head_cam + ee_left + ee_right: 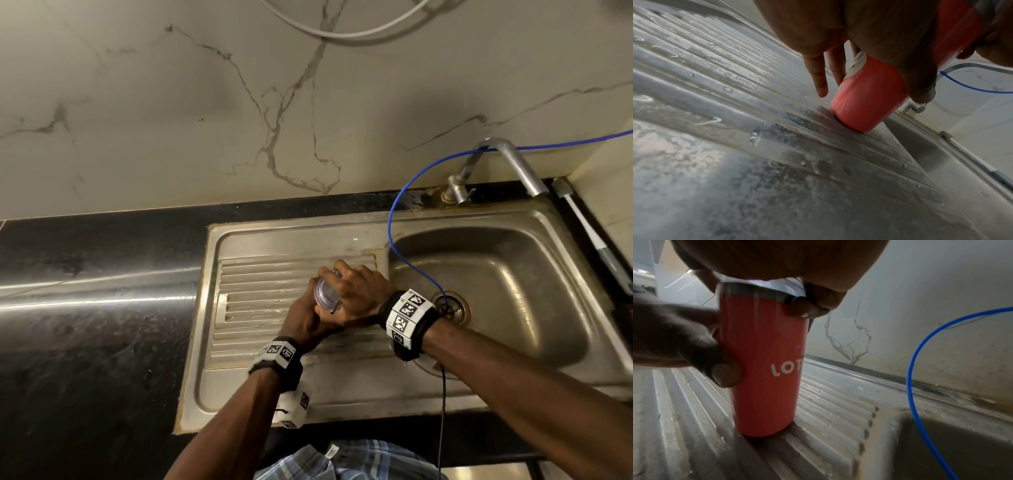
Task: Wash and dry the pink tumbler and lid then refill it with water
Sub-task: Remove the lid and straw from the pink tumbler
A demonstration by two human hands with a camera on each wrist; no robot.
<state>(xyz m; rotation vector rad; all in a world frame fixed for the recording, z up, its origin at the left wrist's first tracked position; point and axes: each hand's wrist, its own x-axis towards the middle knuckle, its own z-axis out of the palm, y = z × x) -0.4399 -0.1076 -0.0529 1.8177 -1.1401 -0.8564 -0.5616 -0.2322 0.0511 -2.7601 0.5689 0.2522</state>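
The pink tumbler stands upright on the ribbed drainboard of the steel sink, white lettering on its side. My left hand grips its body, thumb on the near side and fingers round the back. My right hand is cupped over the top, fingers curled round the clear lid, which sits on the tumbler's steel rim. A small slot tab on the lid shows from above. In the left wrist view the tumbler base rests on the wet ribs.
The sink basin lies to the right, with a faucet behind it and a blue tube running into the drain. A long brush lies along the right edge. Black countertop extends left; a marble wall stands behind.
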